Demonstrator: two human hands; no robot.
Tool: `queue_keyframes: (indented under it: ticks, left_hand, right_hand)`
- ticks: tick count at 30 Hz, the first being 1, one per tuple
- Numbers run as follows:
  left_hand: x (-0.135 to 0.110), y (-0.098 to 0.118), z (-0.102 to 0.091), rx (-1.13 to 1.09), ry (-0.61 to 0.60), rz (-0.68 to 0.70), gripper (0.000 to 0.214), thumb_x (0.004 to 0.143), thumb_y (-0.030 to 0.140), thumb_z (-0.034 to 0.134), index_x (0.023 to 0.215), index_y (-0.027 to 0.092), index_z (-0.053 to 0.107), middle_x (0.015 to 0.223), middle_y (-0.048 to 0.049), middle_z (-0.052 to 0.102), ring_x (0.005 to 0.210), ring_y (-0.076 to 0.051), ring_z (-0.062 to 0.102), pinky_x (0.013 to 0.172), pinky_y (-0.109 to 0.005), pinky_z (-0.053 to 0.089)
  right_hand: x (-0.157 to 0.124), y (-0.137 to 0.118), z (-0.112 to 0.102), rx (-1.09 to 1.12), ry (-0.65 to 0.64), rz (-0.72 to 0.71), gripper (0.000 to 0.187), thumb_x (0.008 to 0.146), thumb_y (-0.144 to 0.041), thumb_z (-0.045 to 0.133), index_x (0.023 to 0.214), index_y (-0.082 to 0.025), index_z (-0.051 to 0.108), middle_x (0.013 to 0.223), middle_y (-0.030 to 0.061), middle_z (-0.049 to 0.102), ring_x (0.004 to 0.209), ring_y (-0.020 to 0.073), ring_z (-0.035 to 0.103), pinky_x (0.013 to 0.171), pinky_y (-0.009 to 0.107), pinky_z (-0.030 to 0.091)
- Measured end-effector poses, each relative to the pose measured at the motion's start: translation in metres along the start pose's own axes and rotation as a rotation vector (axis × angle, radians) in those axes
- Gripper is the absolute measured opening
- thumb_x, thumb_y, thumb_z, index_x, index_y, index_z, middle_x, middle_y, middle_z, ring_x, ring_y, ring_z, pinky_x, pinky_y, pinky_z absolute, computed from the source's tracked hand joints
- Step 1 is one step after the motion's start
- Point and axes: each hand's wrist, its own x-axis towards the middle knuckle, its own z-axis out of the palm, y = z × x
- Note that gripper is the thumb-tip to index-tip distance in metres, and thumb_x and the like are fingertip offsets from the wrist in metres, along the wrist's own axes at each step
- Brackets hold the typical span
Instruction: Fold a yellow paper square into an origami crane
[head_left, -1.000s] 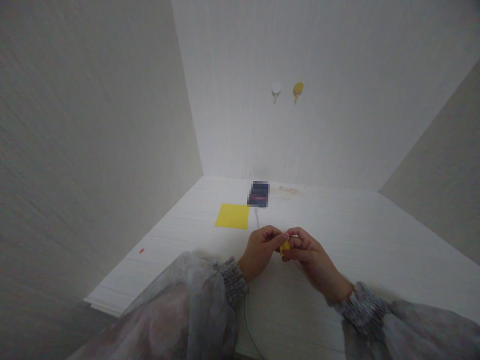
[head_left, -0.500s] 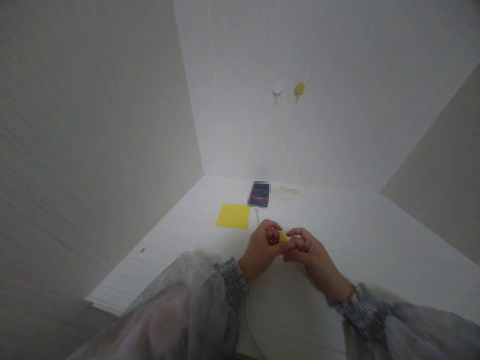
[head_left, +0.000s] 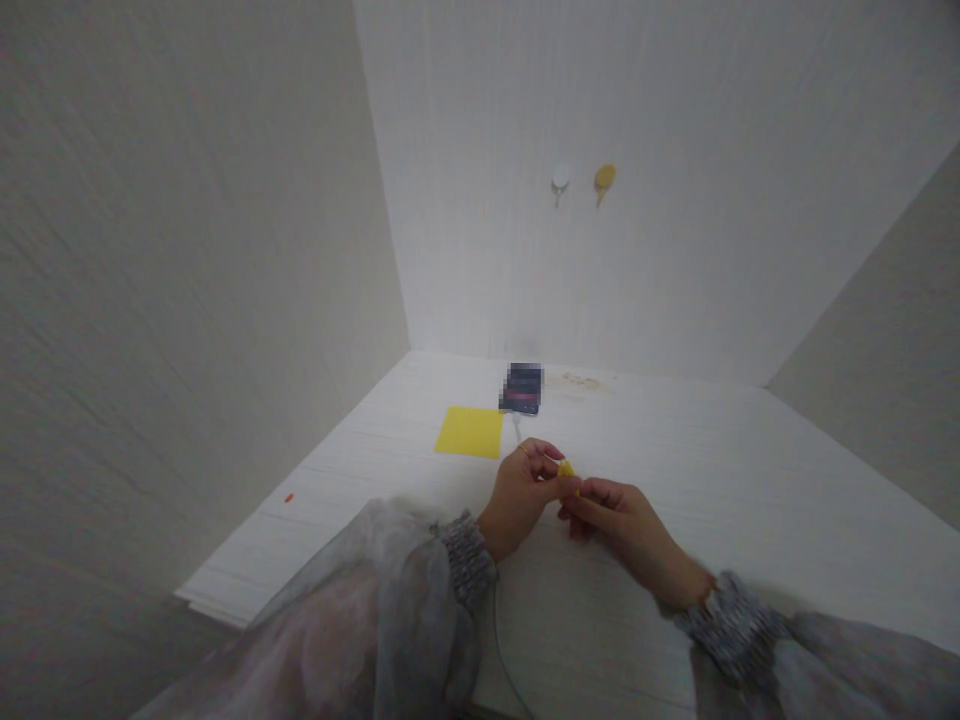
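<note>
The left hand pinches a small, creased yellow piece, perhaps folded paper, though fingers hide much of it. The grip of the right hand is narrow, fingertips closed on its lower right side. The piece is held well inside the edges of the white, faintly streaked surface. A flat, smooth yellow square lies towards the far left corner; a dark rectangle lies by the far edge, an orange sliver near the left edge.
</note>
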Motion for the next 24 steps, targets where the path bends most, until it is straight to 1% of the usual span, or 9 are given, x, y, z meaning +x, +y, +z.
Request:
queue_keyframes:
  ticks: [3, 6, 11, 15, 18, 21, 24]
  left_hand:
    - [-0.0004, 0.0010, 0.0011, -0.023, -0.015, -0.043, 0.024, 0.061, 0.031, 0.063, 0.071, 0.012, 0.051, 0.057, 0.0013, 0.055, 0.050, -0.007, 0.049, 0.050, -0.021, 0.038]
    - [-0.0013, 0.0025, 0.0021, -0.023, 0.000, -0.091, 0.025, 0.062, 0.035, 0.061, 0.063, 0.011, 0.051, 0.055, -0.0002, 0.056, 0.048, -0.008, 0.049, 0.049, -0.022, 0.039]
    - [-0.0035, 0.0038, 0.0033, -0.049, 0.036, -0.126, 0.029, 0.061, 0.038, 0.061, 0.061, 0.011, 0.052, 0.052, -0.0009, 0.056, 0.045, -0.008, 0.050, 0.047, -0.022, 0.040]
    - [-0.0042, 0.0053, 0.0039, -0.072, 0.031, -0.141, 0.029, 0.060, 0.038, 0.062, 0.062, 0.010, 0.052, 0.053, -0.0014, 0.057, 0.046, -0.008, 0.051, 0.048, -0.022, 0.041]
    - [-0.0040, 0.0072, 0.0042, -0.093, -0.003, -0.164, 0.029, 0.058, 0.036, 0.064, 0.064, 0.010, 0.052, 0.055, -0.0012, 0.057, 0.047, -0.008, 0.051, 0.050, -0.023, 0.042]
    - [-0.0037, 0.0075, 0.0042, -0.127, -0.048, -0.155, 0.031, 0.053, 0.028, 0.069, 0.071, 0.010, 0.053, 0.059, 0.0000, 0.057, 0.051, -0.008, 0.052, 0.052, -0.022, 0.042]
    - [-0.0034, 0.0052, 0.0036, -0.123, -0.049, -0.131, 0.036, 0.048, 0.021, 0.072, 0.077, 0.010, 0.052, 0.060, 0.0003, 0.058, 0.051, -0.008, 0.053, 0.052, -0.022, 0.042]
  right_hand:
    - [-0.0013, -0.0004, -0.0004, 0.010, -0.008, 0.007, 0.020, 0.065, -0.032, 0.061, 0.059, -0.014, 0.060, 0.054, 0.0013, 0.059, 0.046, 0.0090, 0.049, 0.047, 0.022, 0.038]
    - [-0.0026, -0.0015, 0.0009, 0.040, -0.031, 0.020, 0.016, 0.064, -0.028, 0.061, 0.057, -0.014, 0.061, 0.056, 0.0016, 0.060, 0.046, 0.0093, 0.049, 0.047, 0.022, 0.039]
    - [-0.0047, -0.0030, 0.0021, 0.060, -0.043, 0.022, 0.017, 0.064, -0.028, 0.060, 0.053, -0.015, 0.062, 0.051, 0.0007, 0.058, 0.043, 0.0091, 0.048, 0.044, 0.022, 0.038]
    - [-0.0058, -0.0041, -0.0004, 0.046, -0.052, 0.002, 0.016, 0.064, -0.027, 0.059, 0.053, -0.015, 0.062, 0.052, 0.0010, 0.060, 0.043, 0.0088, 0.048, 0.044, 0.022, 0.036]
    - [-0.0057, -0.0021, -0.0029, 0.036, -0.053, -0.010, 0.016, 0.065, -0.026, 0.059, 0.055, -0.015, 0.062, 0.053, 0.0012, 0.060, 0.043, 0.0086, 0.047, 0.043, 0.021, 0.035]
    - [-0.0053, 0.0020, -0.0043, 0.040, -0.038, -0.016, 0.018, 0.067, -0.029, 0.058, 0.057, -0.014, 0.061, 0.052, 0.0009, 0.059, 0.040, 0.0076, 0.045, 0.041, 0.021, 0.032]
    - [-0.0044, 0.0059, -0.0048, 0.027, -0.028, -0.014, 0.021, 0.069, -0.033, 0.057, 0.058, -0.014, 0.059, 0.052, 0.0006, 0.058, 0.038, 0.0066, 0.043, 0.039, 0.020, 0.030]
